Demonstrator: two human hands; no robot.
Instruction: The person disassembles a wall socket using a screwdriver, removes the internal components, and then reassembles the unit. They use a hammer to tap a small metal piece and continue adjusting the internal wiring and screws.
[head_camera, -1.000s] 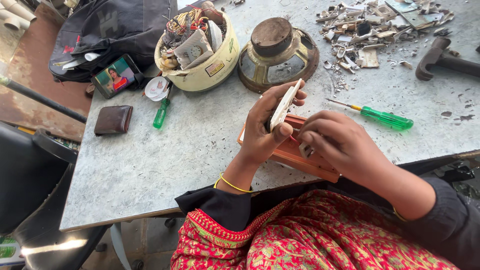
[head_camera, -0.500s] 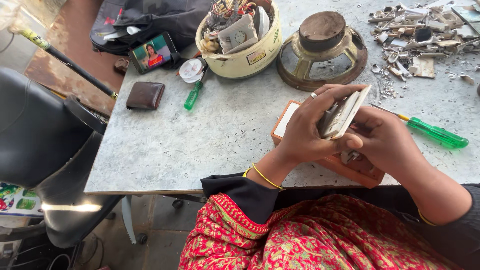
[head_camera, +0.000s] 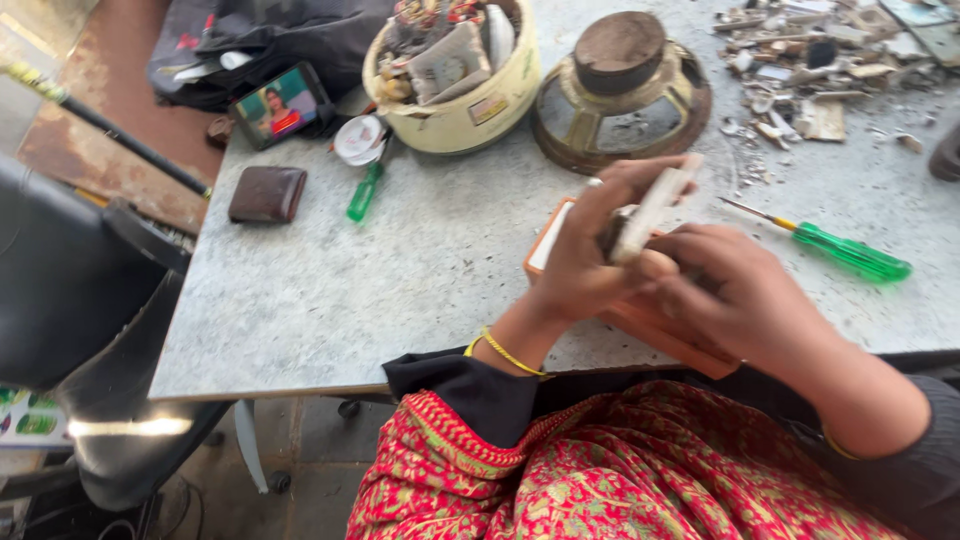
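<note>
My left hand grips a small flat white part, held upright over an orange block on the grey table. My right hand is pressed against the same part from the right, fingers curled on its lower end. What the fingers do there is hidden. A green-handled screwdriver lies on the table just right of my hands.
A cream bowl of scrap parts and a round speaker magnet stand at the back. Broken bits lie at the back right. A brown wallet, a small green screwdriver, a lit phone and a black bag sit left.
The view has swung and drawn closer. Both hands stay on the white part above the orange block, with only small shifts of the fingers.
</note>
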